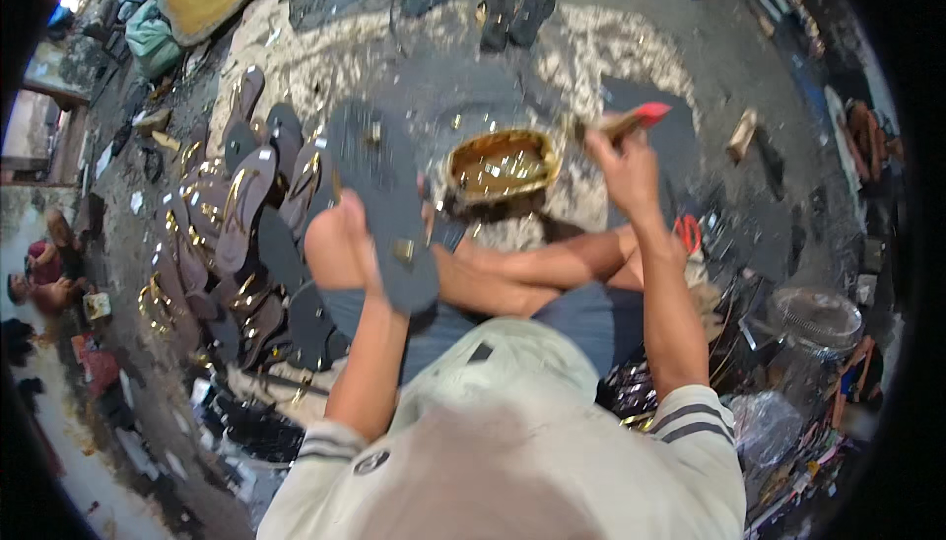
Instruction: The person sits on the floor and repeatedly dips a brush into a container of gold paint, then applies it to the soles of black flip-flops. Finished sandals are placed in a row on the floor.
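My left hand grips a dark grey sandal sole by its side, tilted up in front of my left leg. Two small gold-coloured patches show on the sole's face, one near each end. Raised to the right, my right hand is closed around a wooden-handled tool with a red end; its other end is blurred, so I cannot tell its kind. Between my hands stands a yellowish-brown bowl with amber, shiny contents. My crossed legs are just behind it.
Many dark sandals with gold straps are heaped at my left. Several more sandals lie beyond the stained mat. Red-handled scissors lie by my right knee. A round clear lid-like piece and scraps lie farther right.
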The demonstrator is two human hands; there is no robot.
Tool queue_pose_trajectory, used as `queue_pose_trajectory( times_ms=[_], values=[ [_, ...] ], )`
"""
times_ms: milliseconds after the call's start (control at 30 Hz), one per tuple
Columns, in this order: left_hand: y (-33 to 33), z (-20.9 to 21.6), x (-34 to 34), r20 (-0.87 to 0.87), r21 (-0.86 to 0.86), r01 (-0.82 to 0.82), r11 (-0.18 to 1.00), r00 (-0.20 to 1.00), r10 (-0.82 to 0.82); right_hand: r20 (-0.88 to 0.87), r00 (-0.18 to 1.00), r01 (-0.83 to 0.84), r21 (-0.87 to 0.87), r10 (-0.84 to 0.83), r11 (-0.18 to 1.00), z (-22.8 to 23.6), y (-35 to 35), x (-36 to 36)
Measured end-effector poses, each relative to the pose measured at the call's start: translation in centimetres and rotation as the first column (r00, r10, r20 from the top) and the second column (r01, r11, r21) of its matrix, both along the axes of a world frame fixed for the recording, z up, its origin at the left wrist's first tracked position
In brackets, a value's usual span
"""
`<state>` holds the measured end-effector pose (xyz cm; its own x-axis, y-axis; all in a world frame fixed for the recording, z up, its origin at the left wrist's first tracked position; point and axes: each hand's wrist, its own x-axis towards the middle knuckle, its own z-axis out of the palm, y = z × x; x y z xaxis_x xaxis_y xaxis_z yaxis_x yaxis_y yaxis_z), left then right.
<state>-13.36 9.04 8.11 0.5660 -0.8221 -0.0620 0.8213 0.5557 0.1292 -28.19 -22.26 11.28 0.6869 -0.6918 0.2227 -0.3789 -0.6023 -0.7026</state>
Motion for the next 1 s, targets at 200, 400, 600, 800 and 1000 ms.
queue_pose_trajectory(
  times_ms=[200, 400, 600, 800, 1000],
  values=[
    [-8.4, 6.2, -0.6, 0.23, 0.313, -0.31, 0.898, 0.942, 0.245, 0.415, 0.906, -0.276, 0.432, 0.083, 0.859, 4.6, 15.4, 3.0],
    [-6.8, 5.8, 1.8, 0.167, 0.053, -0.075, 0.996, 0.984, 0.065, 0.622, 0.724, -0.409, 0.036, 0.3, 0.912, 4.2, 14.8, 4.6],
    [-6.8, 2.6, 1.5, 0.133, -0.233, 0.199, 0.952, 0.976, -0.171, 0.511, 0.668, -0.569, -0.117, 0.54, 0.814, 7.3, 11.7, 5.6],
    [-6.9, 4.4, 2.3, 0.098, -0.033, 0.096, 0.995, 0.991, -0.092, 0.508, 0.504, -0.784, -0.07, 0.698, 0.617, 6.7, 14.7, 4.2],
    [-8.0, 6.2, -0.7, -0.034, 0.153, -0.128, 0.98, 0.99, 0.135, 0.468, 0.637, -0.593, -0.21, 0.613, 0.777, 6.4, 9.0, 8.3]
  ],
)
